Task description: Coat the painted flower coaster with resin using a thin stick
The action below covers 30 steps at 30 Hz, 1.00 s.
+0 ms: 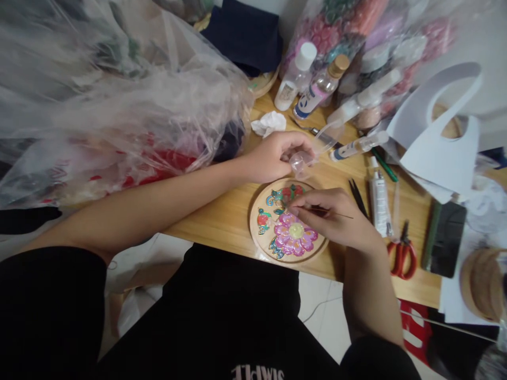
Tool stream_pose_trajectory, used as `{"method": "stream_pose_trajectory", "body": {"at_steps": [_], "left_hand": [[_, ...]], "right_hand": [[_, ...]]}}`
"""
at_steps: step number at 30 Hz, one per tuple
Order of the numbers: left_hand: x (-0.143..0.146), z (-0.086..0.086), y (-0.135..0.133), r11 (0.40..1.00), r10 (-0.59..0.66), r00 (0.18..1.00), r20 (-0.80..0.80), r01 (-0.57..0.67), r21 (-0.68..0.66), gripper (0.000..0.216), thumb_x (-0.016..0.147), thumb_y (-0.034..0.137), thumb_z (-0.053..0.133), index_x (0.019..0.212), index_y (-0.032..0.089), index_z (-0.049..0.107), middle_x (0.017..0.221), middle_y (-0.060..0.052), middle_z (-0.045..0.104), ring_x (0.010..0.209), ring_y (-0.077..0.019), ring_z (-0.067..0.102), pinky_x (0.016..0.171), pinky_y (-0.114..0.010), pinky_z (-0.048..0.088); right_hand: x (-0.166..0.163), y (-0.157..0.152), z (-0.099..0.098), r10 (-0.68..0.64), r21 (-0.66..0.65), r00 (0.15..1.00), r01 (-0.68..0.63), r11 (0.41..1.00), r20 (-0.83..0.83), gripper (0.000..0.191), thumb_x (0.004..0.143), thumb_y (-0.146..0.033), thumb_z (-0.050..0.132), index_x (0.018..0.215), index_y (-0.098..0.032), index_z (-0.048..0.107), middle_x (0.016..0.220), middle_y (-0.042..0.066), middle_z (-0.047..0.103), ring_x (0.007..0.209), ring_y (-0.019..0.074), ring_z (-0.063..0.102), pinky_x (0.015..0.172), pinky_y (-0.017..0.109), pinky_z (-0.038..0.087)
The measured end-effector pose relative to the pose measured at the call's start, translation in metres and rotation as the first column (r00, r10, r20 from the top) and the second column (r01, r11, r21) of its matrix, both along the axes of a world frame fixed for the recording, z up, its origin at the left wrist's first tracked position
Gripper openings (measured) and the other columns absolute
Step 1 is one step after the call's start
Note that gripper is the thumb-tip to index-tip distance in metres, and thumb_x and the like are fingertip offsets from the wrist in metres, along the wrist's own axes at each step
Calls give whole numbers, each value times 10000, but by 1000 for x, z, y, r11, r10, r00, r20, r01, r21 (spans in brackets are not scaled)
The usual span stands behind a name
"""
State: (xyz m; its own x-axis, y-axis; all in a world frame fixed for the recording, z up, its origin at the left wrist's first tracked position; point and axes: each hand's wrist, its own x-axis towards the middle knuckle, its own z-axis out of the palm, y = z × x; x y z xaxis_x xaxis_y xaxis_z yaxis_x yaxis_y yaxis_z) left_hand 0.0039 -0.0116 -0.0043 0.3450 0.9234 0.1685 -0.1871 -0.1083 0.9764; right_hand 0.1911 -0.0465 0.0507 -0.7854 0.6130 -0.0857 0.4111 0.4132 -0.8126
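A round wooden plaque lies near the table's front edge, bearing a glossy pink flower with a pale yellow centre. Around the flower are blue-green leaves and small red shapes outlined in gold. My right hand is over the plaque's right side, fingers pinched on a thin stick; its working tip is hidden by the fingers. Just beyond the plaque's far rim, my left hand holds a small clear plastic cup, which looks tilted. What the cup contains, I cannot make out.
Crumpled tissue and several bottles, one with a gold cap, stand behind my hands. To the right lie black tweezers, a white tube, red-handled pliers and a phone. A large plastic bag bulges at left.
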Motion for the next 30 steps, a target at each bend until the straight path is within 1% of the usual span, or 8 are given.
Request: {"method": "stream_pose_trajectory", "body": {"at_steps": [4, 9, 13, 16, 22, 27, 30], "left_hand": [[0, 2, -1, 1000, 19, 999, -25, -19, 13, 242, 672, 90, 774, 836, 146, 605, 849, 13, 698, 877, -109, 696, 823, -256, 572], [1, 4, -1, 999, 22, 999, -39, -21, 24, 225, 689, 133, 775, 840, 146, 610, 848, 15, 700, 870, -102, 698, 819, -248, 582], [0, 3, -1, 999, 26, 999, -45, -25, 35, 223, 687, 100, 764, 844, 145, 612, 853, 18, 699, 865, -97, 699, 803, -233, 582], [0, 2, -1, 999, 17, 998, -53, -15, 33, 223, 688, 63, 746, 848, 148, 615, 853, 26, 697, 885, -101, 700, 813, -241, 581], [1, 0, -2, 1000, 23, 998, -56, -22, 17, 216, 709, 93, 743, 869, 153, 612, 877, 26, 696, 916, -112, 699, 849, -273, 583], [0, 3, -1, 1000, 19, 999, -49, -18, 19, 248, 678, 30, 731, 859, 149, 611, 858, 30, 693, 872, -90, 690, 821, -241, 568], [0, 2, -2, 1000, 21, 999, -46, -20, 8, 261, 668, 4, 720, 856, 147, 610, 847, 24, 693, 832, -77, 680, 793, -219, 557]], "right_hand": [[0, 0, 0, -7, -6, 1000, 7, 1000, 11, 125, 864, -170, 594, 804, -150, 701, 555, -49, 580, 477, 38, 445, 520, 209, 348], [1, 1, -1, 1, -12, 999, -1, 1000, 40, 136, 871, -191, 586, 814, -145, 701, 576, -37, 607, 484, 40, 461, 527, 211, 356], [2, 0, 0, -3, -24, 999, 4, 1000, 49, 137, 875, -202, 585, 825, -149, 702, 618, -20, 642, 511, 50, 495, 538, 218, 365], [3, 0, 1, -3, -31, 998, 5, 1000, 60, 135, 875, -210, 589, 832, -152, 704, 610, -21, 636, 505, 52, 490, 534, 222, 365], [3, 0, 3, 1, -36, 999, 1, 999, 47, 156, 887, -229, 581, 823, -153, 700, 609, -13, 643, 496, 52, 490, 505, 213, 373], [9, 0, 9, -82, -70, 997, 82, 994, 2, 126, 865, -240, 628, 805, -165, 710, 625, -10, 661, 498, 55, 513, 464, 193, 388], [14, 0, 14, -177, -52, 984, 176, 983, -17, 117, 854, -244, 649, 779, -178, 710, 609, -13, 654, 494, 60, 513, 443, 194, 377]]}}
